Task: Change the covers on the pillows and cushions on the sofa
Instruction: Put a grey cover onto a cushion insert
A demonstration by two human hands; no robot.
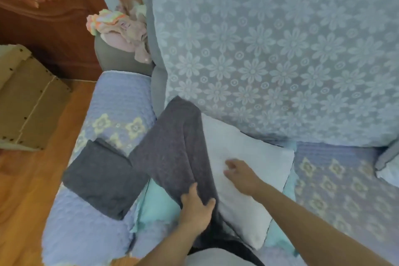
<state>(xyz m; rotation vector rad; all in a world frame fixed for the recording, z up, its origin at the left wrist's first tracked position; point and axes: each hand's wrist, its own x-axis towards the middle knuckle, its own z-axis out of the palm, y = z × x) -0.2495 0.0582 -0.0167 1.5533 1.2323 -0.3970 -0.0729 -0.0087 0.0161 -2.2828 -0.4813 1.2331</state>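
Observation:
A bare white pillow [244, 153] lies on the sofa seat, on top of a turquoise cover [155, 203]. A dark grey cover [172, 147] drapes over the pillow's left side. My left hand [195, 209] grips the lower edge of this grey cover. My right hand [239, 174] hovers over the white pillow with fingers spread, holding nothing. A second, folded dark grey cover [103, 179] rests on the sofa's left armrest [116, 97].
A large back cushion with a white floral lace cover [269, 54] leans against the sofa back. Pink and pastel clothes [127, 26] are piled on the armrest's far end. A tan studded stool [28, 97] stands on the wooden floor at left. Another pillow [388, 164] peeks in at right.

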